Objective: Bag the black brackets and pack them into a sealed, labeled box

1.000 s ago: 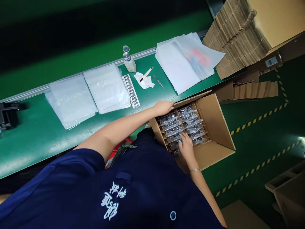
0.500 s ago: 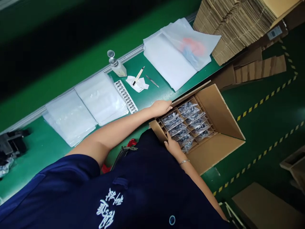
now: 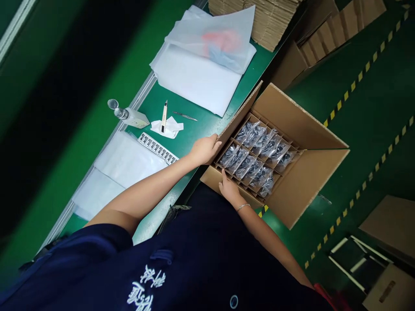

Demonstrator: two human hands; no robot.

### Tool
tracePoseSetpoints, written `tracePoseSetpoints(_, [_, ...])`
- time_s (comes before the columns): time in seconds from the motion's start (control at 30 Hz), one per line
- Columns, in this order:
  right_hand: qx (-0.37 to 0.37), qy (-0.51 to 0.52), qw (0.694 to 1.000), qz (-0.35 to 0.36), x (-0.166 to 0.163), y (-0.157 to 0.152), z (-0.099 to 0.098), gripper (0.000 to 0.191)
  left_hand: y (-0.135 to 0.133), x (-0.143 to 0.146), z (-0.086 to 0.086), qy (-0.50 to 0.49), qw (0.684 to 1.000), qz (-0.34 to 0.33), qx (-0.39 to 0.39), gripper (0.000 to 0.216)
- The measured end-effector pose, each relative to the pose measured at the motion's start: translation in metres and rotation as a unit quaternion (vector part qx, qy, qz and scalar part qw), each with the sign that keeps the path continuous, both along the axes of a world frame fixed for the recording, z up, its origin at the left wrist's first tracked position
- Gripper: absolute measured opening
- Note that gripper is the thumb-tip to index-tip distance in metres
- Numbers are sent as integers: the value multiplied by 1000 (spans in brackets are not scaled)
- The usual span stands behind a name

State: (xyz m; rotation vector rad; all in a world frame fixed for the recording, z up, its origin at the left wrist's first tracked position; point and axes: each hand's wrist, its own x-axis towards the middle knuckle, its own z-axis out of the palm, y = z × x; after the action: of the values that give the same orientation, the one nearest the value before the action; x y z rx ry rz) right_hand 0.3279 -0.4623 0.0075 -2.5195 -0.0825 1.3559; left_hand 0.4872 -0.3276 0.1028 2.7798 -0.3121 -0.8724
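An open cardboard box is tilted in view in front of my body, its flaps spread. Inside, cardboard dividers separate several dark parts in clear plastic bags, set in two rows. My left hand grips the box's side at the raised flap on the table side, thumb inward and fingers mostly hidden behind the board. At the near edge, my right hand holds the wall, one finger laid over its rim by the bags; its other fingers are partly hidden.
On the green table lie white plastic sheets, a utility knife on a tissue, tweezers, a pump bottle and a label strip. Stacked cardboard stands beyond. Striped tape marks the floor.
The view has turned and shifted, so the table runs more steeply and more floor shows at right. Both hands keep their hold on the box.
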Motion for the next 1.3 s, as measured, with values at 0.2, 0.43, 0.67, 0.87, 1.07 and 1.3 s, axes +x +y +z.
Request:
tracePoseSetpoints(0.2, [2, -18, 1000, -17, -20, -13, 8, 70, -1, -2, -3, -23, 1000, 10, -9, 30])
tracePoseSetpoints(0.43, [27, -49, 998, -23, -1, 11, -9, 72, -2, -7, -9, -58, 998, 39, -3, 31])
tracePoseSetpoints(0.67, [-2, -37, 993, -110, -28, -13, -4, 70, -4, -10, -5, -71, 997, 31, -12, 31])
tracePoseSetpoints(0.87, [-42, -25, 979, -196, -54, -26, 3, 72, -5, -11, -3, -66, 998, 13, -17, 30])
tracePoseSetpoints(1.07, [-94, -15, 962, -254, -73, -43, 6, 66, -6, -12, -3, -61, 998, -2, -6, 32])
tracePoseSetpoints(1.3, [-134, 1, 945, -297, -90, -58, 10, 65, -6, -12, -2, -54, 998, -8, -7, 32])
